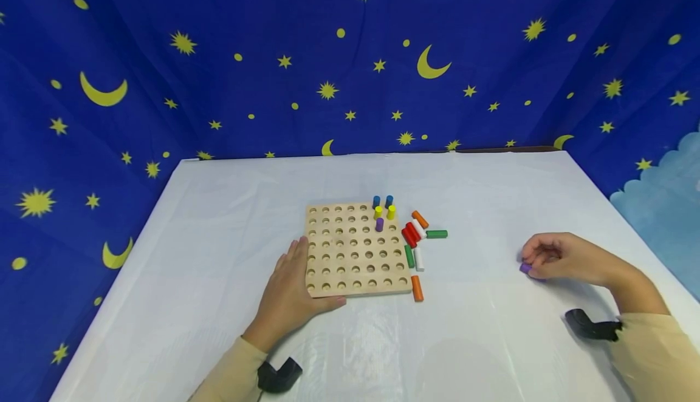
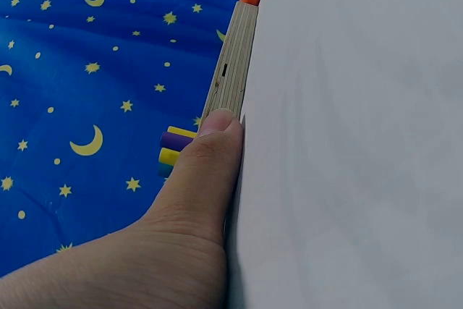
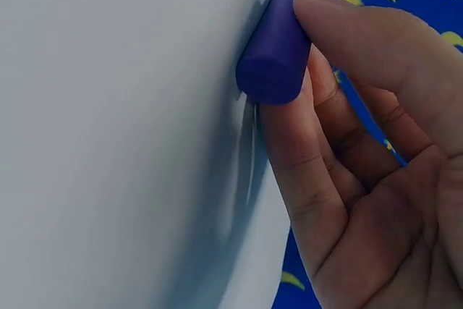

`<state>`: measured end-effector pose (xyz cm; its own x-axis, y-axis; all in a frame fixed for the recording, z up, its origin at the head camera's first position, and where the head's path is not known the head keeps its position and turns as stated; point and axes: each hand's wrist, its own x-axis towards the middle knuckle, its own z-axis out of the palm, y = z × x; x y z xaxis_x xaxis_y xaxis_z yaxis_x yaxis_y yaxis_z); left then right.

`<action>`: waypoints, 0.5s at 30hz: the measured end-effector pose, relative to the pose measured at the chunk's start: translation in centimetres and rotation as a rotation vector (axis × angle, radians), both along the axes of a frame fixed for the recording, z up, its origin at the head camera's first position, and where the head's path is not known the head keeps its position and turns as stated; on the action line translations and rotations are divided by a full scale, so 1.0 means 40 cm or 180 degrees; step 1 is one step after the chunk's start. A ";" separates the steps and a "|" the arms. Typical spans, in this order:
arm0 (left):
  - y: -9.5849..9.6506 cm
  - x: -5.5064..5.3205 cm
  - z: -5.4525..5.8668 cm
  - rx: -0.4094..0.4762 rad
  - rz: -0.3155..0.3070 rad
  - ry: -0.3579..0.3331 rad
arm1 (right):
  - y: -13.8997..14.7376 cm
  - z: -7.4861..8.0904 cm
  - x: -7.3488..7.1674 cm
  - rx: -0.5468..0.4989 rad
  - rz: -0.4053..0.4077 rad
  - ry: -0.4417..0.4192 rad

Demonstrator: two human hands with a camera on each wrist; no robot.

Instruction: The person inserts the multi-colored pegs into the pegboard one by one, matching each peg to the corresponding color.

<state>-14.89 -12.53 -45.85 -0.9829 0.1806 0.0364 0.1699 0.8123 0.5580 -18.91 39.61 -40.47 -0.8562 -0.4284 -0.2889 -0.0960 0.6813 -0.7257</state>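
Note:
A square wooden pegboard (image 1: pixel 354 261) with rows of round holes lies on the white table. My left hand (image 1: pixel 287 286) rests against its near left corner, fingers straight along the left side and thumb along the front edge; the left wrist view shows the thumb (image 2: pixel 210 142) against the board's side. Far to the right, my right hand (image 1: pixel 569 259) pinches a purple peg (image 3: pixel 273 52) between thumb and index finger, close to the tabletop. Standing in the board's far right part are two blue pegs, two yellow pegs and another purple peg (image 1: pixel 380 225).
Loose pegs lie along the board's right side: orange (image 1: pixel 417 288), green (image 1: pixel 436 234), white (image 1: pixel 418 259) and red (image 1: pixel 409 235) ones. A blue curtain (image 1: pixel 295 62) with stars and moons hangs behind the table (image 1: pixel 481 317). Each wrist wears a black mount.

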 end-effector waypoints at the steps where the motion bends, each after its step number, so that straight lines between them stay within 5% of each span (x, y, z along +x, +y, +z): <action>1: 0.000 0.000 0.001 0.0002 0.0001 -0.0001 | -0.007 0.001 -0.005 -0.0010 0.0013 -0.0010; 15: -0.001 0.000 0.004 -0.0051 -0.0024 -0.0019 | -0.135 0.002 -0.078 0.0095 0.0095 -0.0028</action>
<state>-14.87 -12.57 -45.70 -0.9817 0.1883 0.0277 0.1727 0.8198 0.5460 -22.05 34.22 -40.38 -0.8405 -0.4448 -0.3093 -0.1104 0.6996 -0.7060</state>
